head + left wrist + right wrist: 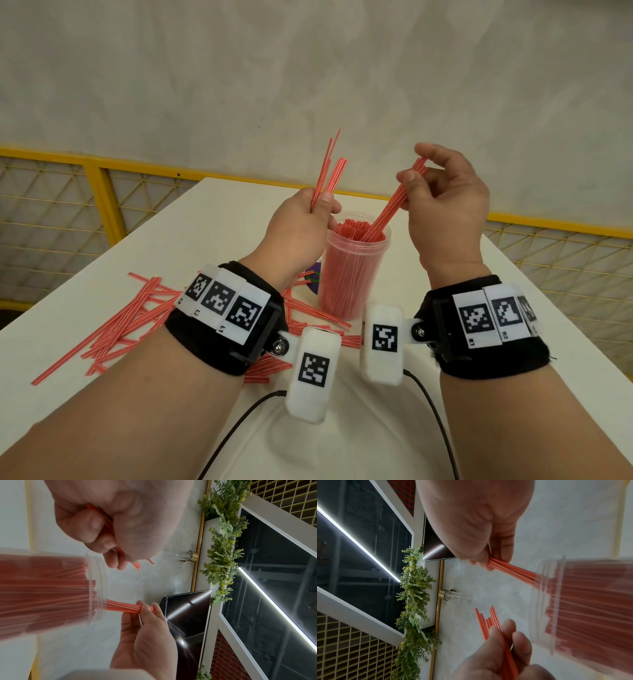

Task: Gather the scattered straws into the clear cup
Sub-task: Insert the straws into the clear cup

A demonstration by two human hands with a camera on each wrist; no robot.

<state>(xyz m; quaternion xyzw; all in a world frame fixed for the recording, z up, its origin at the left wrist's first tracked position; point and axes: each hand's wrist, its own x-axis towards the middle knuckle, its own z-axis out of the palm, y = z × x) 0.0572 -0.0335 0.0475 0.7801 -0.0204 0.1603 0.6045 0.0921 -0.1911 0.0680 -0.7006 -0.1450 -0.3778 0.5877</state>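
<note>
Your right hand (445,212) pinches a small bundle of red striped straws (394,209), tips already inside the clear plastic cup (352,270) at centre frame. Your left hand (301,226) grips a second bundle (329,171). Loose straws (130,318) remain at lower left. Release next, then feed the left bundle.

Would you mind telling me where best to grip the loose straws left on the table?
Probably mid-length, from above: the loose straws lie flat and crisscrossed on the table, left of the cup, so pinching several where they overlap should lift a bunch together.
</note>
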